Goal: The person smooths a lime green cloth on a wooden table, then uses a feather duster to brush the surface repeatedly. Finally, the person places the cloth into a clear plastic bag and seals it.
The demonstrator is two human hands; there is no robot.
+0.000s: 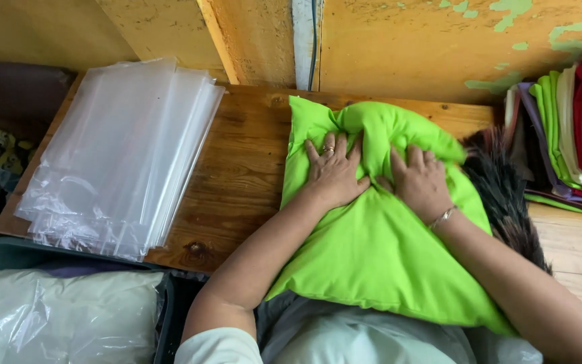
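Note:
A bright green pillow [372, 249] lies on the wooden table [244, 168], its near end hanging over the table edge against my body. My left hand [333, 172] presses flat on the pillow's upper middle, fingers spread, a ring on one finger. My right hand [420, 180] presses down right beside it, fingers spread, a thin bracelet at the wrist. The fabric bunches into a ridge between and above the two hands. Neither hand grips anything.
A stack of clear plastic bags [126, 158] lies on the table's left part. Folded cloths in several colours [577, 128] are piled at the right. A dark furry thing [503, 195] lies under the pillow's right side. A bagged white pillow [55, 313] sits lower left.

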